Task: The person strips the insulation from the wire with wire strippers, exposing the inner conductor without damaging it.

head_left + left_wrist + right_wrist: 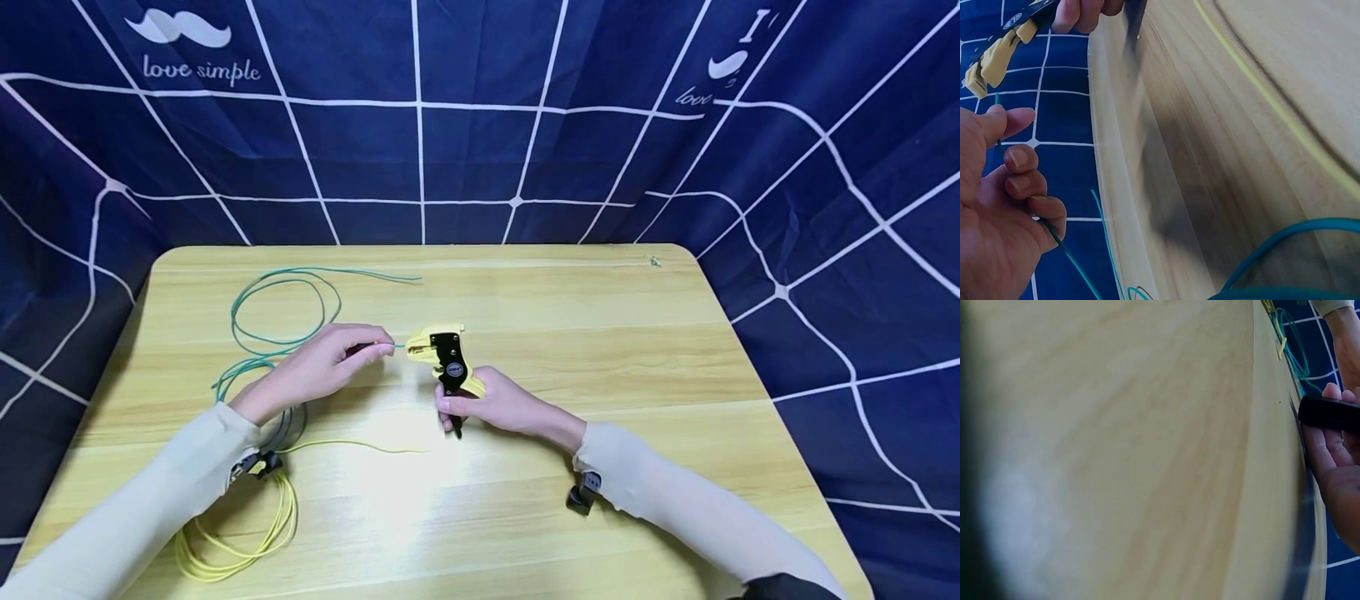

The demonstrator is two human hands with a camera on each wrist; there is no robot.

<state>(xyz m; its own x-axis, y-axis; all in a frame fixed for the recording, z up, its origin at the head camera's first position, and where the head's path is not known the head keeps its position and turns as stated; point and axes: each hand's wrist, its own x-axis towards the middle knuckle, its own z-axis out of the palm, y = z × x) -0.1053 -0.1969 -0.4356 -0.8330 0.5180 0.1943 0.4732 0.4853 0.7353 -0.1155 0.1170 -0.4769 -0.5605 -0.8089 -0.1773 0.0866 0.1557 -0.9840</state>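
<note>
In the head view my left hand (318,371) pinches a teal wire (1072,261) between thumb and index finger, its other fingers curled round the wire lower down. A short end of it juts out beyond the fingertips, right at the mouth of a yellow-and-black wire stripper (450,360). My right hand (510,404) grips the stripper by its handles, holding it upright over the table with its nose to the left. Seen from the right wrist, a black handle (1329,413) lies across the palm and curled fingers.
Loose loops of teal wire (247,364) lie on the wooden table (600,350) behind and under my left forearm. A yellow wire coil (288,508) sits near my left wrist, one end stretching right. Tiny scraps (656,262) lie at the back right corner. Blue grid curtains (472,158) surround the table.
</note>
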